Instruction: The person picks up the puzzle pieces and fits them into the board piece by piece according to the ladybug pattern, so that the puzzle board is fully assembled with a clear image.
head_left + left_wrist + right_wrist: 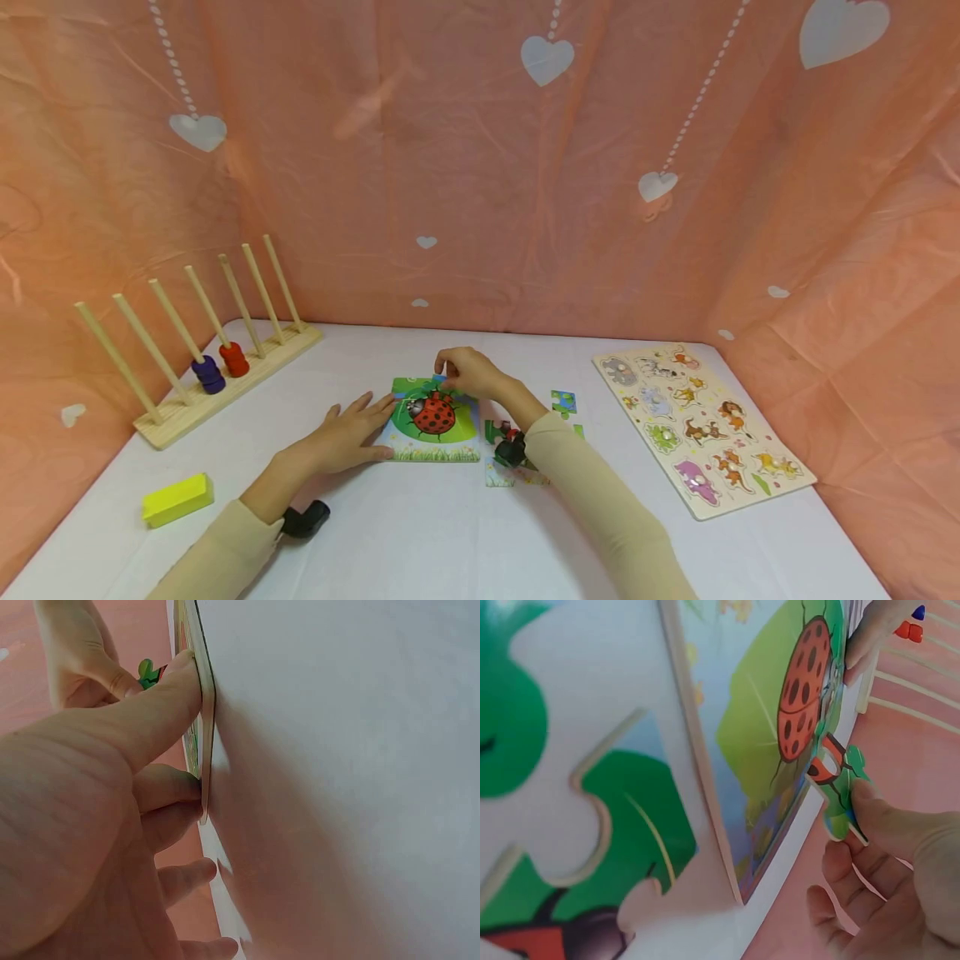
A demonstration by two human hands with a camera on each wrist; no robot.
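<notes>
A ladybug puzzle board (438, 452) lies flat on the white table, showing a red spotted ladybug on a green leaf. My right hand (472, 372) is over its back edge. Between thumb and fingers it pinches a jigsaw puzzle piece (840, 784), green with red and black markings, tilted just above the board in the right wrist view. At the board's left side rests my left hand (347, 437), its thumb and fingertips touching the edge in the left wrist view. Loose puzzle pieces (498, 475) lie right of the board, partly hidden by my right forearm.
Another loose piece (564, 402) lies beyond the right forearm. An animal peg puzzle (720, 479) is at the right. At the left stand a wooden peg rack (225, 396) with purple and red rings and a yellow block (177, 500). A pink curtain (480, 183) hangs behind.
</notes>
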